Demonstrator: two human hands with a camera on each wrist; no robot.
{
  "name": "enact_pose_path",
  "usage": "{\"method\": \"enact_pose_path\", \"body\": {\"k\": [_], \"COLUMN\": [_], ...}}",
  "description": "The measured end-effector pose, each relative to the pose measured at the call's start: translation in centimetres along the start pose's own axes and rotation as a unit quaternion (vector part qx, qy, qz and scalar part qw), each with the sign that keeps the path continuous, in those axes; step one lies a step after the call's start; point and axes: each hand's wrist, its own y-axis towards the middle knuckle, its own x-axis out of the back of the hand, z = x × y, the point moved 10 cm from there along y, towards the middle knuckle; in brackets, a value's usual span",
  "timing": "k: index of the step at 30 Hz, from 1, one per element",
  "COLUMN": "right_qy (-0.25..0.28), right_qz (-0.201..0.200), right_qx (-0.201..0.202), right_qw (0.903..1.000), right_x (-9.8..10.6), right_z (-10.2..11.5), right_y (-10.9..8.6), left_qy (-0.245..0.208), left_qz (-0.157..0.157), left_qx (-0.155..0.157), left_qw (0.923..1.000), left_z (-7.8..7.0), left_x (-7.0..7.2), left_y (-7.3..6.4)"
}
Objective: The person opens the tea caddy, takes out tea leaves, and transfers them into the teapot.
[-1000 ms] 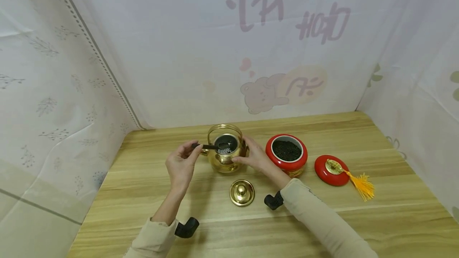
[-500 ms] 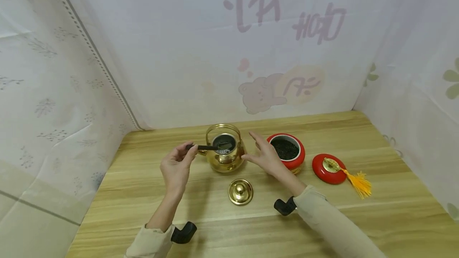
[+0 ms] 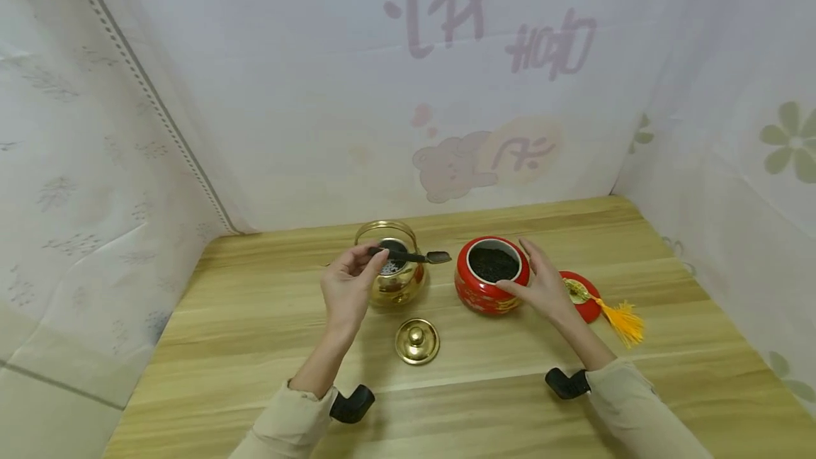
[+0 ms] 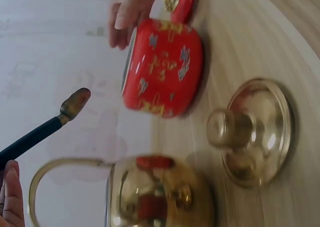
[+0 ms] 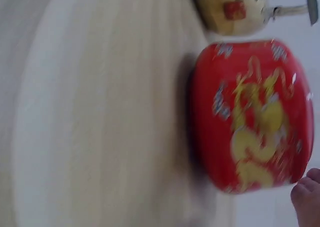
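one left hand (image 3: 349, 282) pinches one black scoop (image 3: 414, 258) above one gold teapot (image 3: 398, 290) on one wooden table (image 3: 255, 331); one right hand (image 3: 545, 285), thumb and fingers spread apart, is at the rim of one red jar (image 3: 486, 297) of dark leaves (image 3: 491, 263). two lids: one gold lid (image 3: 417, 342), one red lid (image 3: 581, 295).

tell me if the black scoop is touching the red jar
Apart: the left wrist view shows pale backdrop between the tip of the black scoop and the red jar.
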Motion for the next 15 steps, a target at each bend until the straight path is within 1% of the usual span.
{"method": "enact_pose_path", "body": {"k": [2,7,10,13,14,15], "right_qy": [-0.01,-0.007,0.023,0.058,0.068,0.074], "right_qz": [0.004,0.023,0.033,0.034,0.034,0.034], "right_qx": [-0.006,-0.03,-0.035,-0.036,-0.037,-0.037], "right_qw": [0.9999,0.9993,0.9986,0.9971,0.9964,0.9959], "right_x": [0.1,-0.5,-1.2,-1.5,-1.5,-1.5], "right_z": [-0.9,-2.8,-3.5,-3.7,-3.7,-3.6], "right_y": [-0.2,-0.7,-0.9,-1.1,-1.1,-1.1], "left_qy": [-0.007,0.006,0.019,0.03,0.036,0.042], "left_qz": [0.018,0.045,0.052,0.06,0.06,0.061], "left_qx": [0.001,-0.001,-0.004,-0.012,-0.019,-0.022], "left_qw": [0.9998,0.999,0.9984,0.9977,0.9974,0.997], "left_z": [0.0,-1.6,-1.2,0.2,0.6,0.8], "left_x": [-1.3,-4.2,-5.8,-7.2,-7.6,-8.0], "left_y": [0.0,-0.2,0.0,0.4,0.5,0.6]}}
